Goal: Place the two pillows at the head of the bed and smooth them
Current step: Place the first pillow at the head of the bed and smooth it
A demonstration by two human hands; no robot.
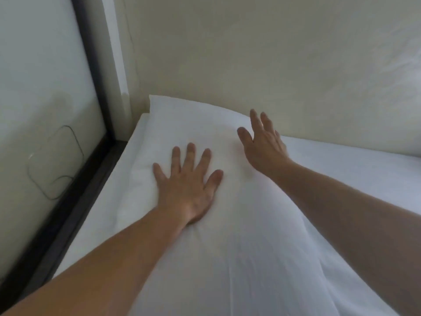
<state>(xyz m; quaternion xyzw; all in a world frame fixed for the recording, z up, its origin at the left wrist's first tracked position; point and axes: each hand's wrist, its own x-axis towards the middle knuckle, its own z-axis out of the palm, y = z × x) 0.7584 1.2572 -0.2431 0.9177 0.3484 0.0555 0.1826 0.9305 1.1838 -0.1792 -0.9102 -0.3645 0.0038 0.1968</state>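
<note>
Only one white pillow distinguishable; near end cut off by lower frame edge. Far right of view blurred, contents unclear. Pillow laid on white bed sheet, far corner against cream wall. Dark bed frame rail along left side, pale panel beyond. Left hand flat, fingers spread, pressed into pillow, grasping nothing. Right hand open, fingers extended, on or just above pillow's far edge; contact not determinable.

Cream wall behind; dark-framed glass panel at left; soft light.
</note>
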